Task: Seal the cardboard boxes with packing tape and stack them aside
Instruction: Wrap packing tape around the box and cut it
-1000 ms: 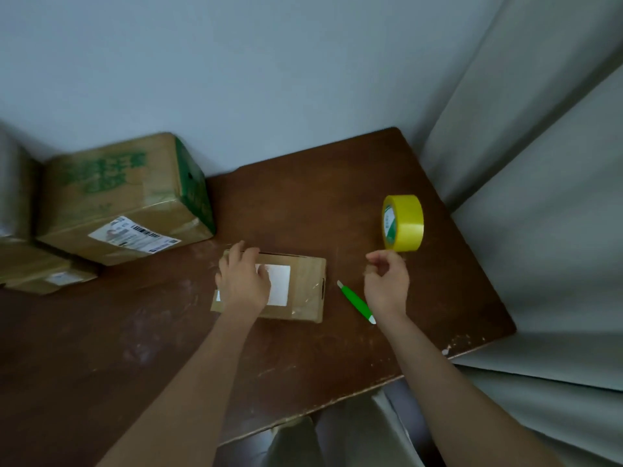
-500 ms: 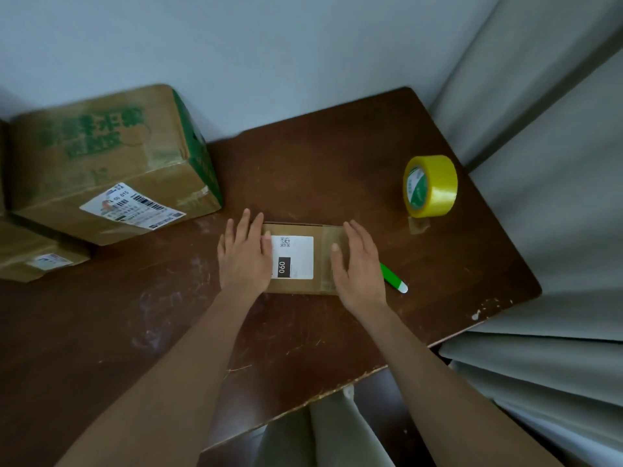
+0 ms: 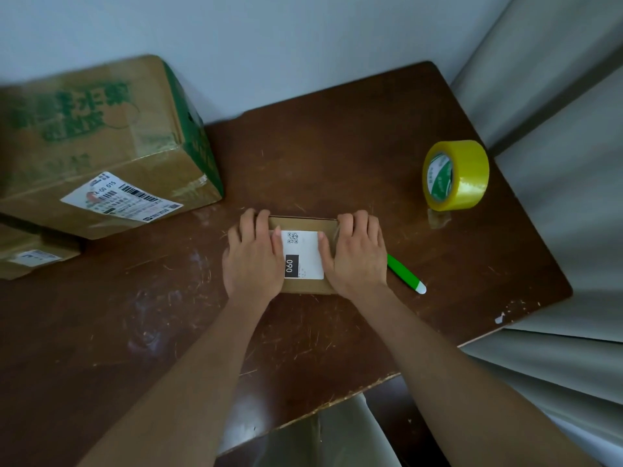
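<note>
box (image 3: pixel 305 224) between both grips | left hand (image 3: pixel 253 261), right hand (image 3: pixel 358 256) fingers curled over its ends

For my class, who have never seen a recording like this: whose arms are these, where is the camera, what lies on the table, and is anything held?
No machine here: a person's arms, filmed by a camera worn on their head, looking down. The left hand and right hand grip the ends of a small brown cardboard box with a white label. On the dark wooden table also lie a yellow tape roll, a green pen and a big green-printed cardboard box.
</note>
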Available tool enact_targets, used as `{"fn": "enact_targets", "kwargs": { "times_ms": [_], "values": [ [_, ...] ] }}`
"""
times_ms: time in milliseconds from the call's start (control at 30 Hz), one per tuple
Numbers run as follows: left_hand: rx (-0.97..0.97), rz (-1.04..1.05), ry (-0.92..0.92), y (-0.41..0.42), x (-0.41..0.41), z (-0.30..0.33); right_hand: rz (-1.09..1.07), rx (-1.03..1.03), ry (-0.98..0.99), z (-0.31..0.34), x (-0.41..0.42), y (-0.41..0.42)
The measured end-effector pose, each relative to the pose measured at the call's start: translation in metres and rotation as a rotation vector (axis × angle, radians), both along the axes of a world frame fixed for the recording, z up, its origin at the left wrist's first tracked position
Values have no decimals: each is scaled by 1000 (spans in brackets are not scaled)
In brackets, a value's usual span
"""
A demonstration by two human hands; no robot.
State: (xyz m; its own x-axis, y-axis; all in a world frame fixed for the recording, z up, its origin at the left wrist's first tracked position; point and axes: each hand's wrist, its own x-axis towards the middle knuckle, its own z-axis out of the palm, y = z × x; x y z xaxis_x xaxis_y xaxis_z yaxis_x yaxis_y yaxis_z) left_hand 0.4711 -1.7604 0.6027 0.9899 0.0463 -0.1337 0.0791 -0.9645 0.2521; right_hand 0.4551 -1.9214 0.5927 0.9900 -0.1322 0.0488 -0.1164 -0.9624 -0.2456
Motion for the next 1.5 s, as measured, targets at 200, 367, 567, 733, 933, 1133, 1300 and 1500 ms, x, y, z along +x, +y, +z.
{"fn": "enact_targets", "kwargs": {
  "times_ms": [200,367,567,733,933,1133,1300,1500],
  "values": [
    [19,16,-2,0,-1,-2,-21,-94,9,5,22,0],
    [31,36,-14,-1,0,-6,24,-55,-27,6,40,-5],
    [21,43,-29,-2,0,-6,4,12,-74,2,53,-10],
    [-25,58,-30,-1,0,-5,-87,160,50,-2,65,-15],
    [-101,82,-39,1,1,-4,-292,561,114,6,73,-28],
    [-242,145,-128,3,-9,0,-221,728,237,22,40,-30],
    [-571,283,-225,3,-8,15,-356,1045,430,50,42,-30],
    [-1074,738,-48,-6,17,67,-217,1100,62,85,35,-30]
  ]
}}
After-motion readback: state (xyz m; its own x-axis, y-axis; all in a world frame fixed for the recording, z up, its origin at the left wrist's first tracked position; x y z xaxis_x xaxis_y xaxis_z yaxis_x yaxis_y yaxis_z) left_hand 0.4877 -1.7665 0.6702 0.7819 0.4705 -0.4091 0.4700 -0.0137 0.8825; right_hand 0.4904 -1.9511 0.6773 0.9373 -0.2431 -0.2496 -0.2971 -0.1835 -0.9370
